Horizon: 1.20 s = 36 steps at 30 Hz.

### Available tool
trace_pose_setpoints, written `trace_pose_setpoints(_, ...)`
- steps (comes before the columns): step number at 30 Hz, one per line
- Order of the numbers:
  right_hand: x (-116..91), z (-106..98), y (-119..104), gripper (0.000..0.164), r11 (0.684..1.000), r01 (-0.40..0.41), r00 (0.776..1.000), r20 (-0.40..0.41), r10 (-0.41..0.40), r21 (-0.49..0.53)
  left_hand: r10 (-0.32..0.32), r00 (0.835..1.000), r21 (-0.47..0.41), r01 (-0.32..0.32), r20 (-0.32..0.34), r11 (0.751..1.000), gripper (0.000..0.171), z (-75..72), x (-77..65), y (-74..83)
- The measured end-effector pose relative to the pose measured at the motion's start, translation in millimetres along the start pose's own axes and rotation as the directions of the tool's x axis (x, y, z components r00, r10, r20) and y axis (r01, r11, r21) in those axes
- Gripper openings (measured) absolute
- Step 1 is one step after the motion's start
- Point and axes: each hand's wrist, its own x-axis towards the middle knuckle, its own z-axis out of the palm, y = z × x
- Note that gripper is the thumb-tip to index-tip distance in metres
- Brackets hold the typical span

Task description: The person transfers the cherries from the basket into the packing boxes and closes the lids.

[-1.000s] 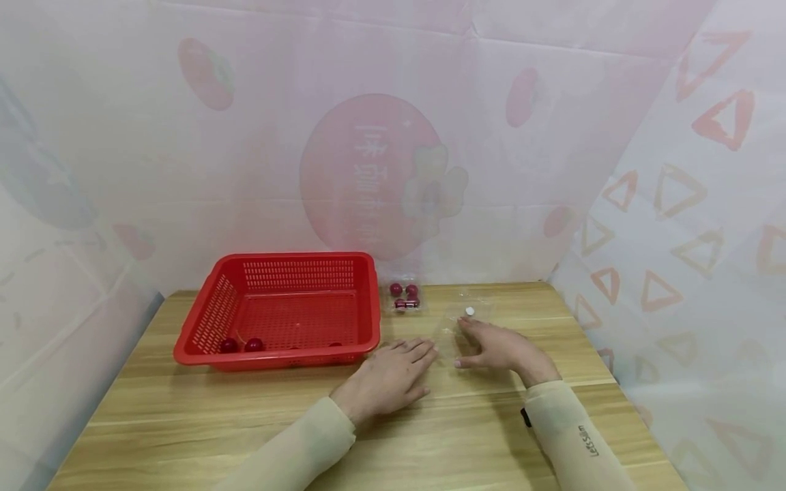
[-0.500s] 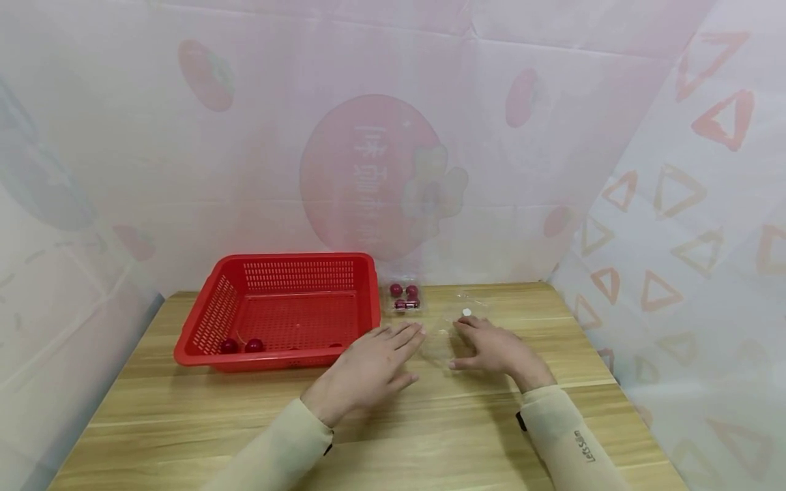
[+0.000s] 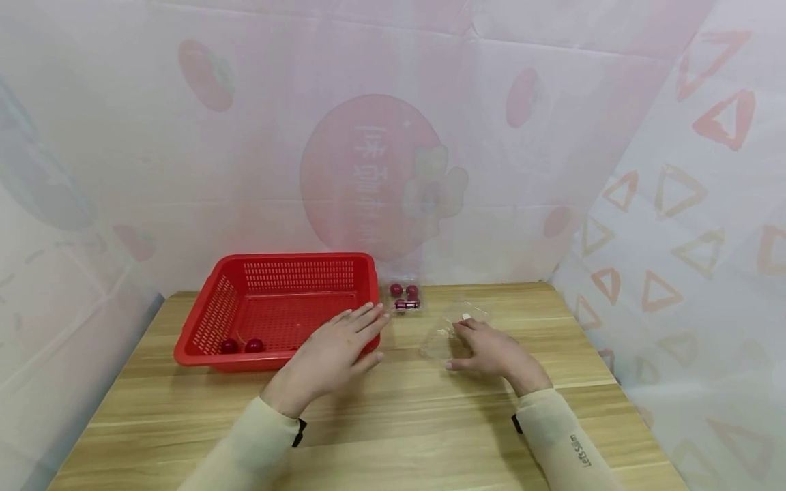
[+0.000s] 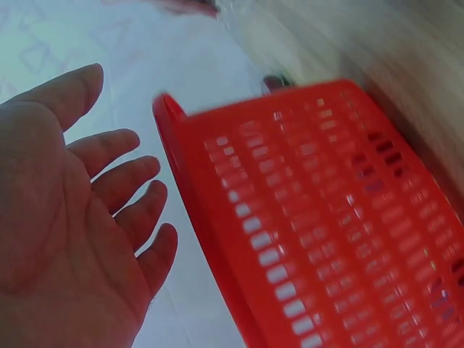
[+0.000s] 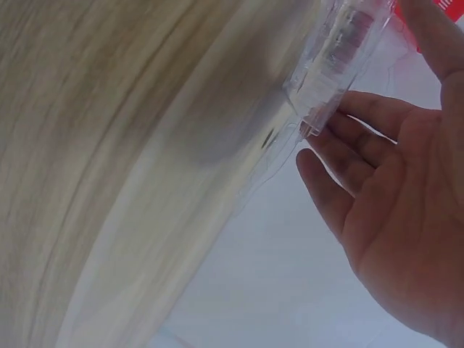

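My left hand (image 3: 334, 351) is spread palm down over the front right corner of a red plastic basket (image 3: 295, 256), fingers straight. In the left wrist view, the left hand (image 4: 80, 210) appears apart from the basket's wall (image 4: 290, 188). Two dark red cherries (image 3: 254, 346) lie in the basket's front left; the left hand hides its front right. My right hand (image 3: 494, 356) rests its loosely bent fingers against a clear plastic box (image 3: 439, 337). In the right wrist view, fingertips of the right hand (image 5: 399, 174) meet the clear box's edge (image 5: 319, 98).
A second clear box (image 3: 403, 300) with several cherries stands between the basket and the back wall's right part. The wooden table (image 3: 417, 443) ends at a printed backdrop (image 3: 491, 225) behind and to the right.
My left hand has moved left, from beside the clear box to over the basket's corner. The clear box and right hand have shifted slightly left.
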Motion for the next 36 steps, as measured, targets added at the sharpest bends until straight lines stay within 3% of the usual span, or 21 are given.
trace_pose_setpoints(9, 0, 4, -1, 0.105, 0.994, -0.049, 0.998, 0.030, 0.046, 0.103, -0.128, 0.992, -0.041, 0.128, -0.013, 0.991, 0.066, -9.9, -13.6, -31.0)
trace_pose_setpoints(18, -2, 5, -6, 0.103, 0.991, -0.080, 0.996, 0.038, 0.076, 0.108, -0.289, 0.954, -0.113, 0.296, 0.078, 0.948, 0.065, -17.7, -25.8, -58.1)
trace_pose_setpoints(26, -2, 5, -6, 0.104, 0.990, -0.087, 0.996, 0.041, 0.083, 0.110, -0.334, 0.929, -0.125, 0.354, 0.158, 0.927, 0.063, -21.2, -32.8, -77.6)
trace_pose_setpoints(31, -1, 6, -5, 0.104, 0.990, -0.085, 0.996, 0.037, 0.081, 0.112, -0.349, 0.922, -0.115, 0.370, 0.166, 0.922, 0.060, -25.1, -39.6, -92.2)
trace_pose_setpoints(36, -1, 5, -6, 0.104, 0.989, -0.081, 0.996, 0.035, 0.077, 0.122, -0.388, 0.904, -0.106, 0.410, 0.182, 0.906, 0.059, -26.6, -46.7, -110.7)
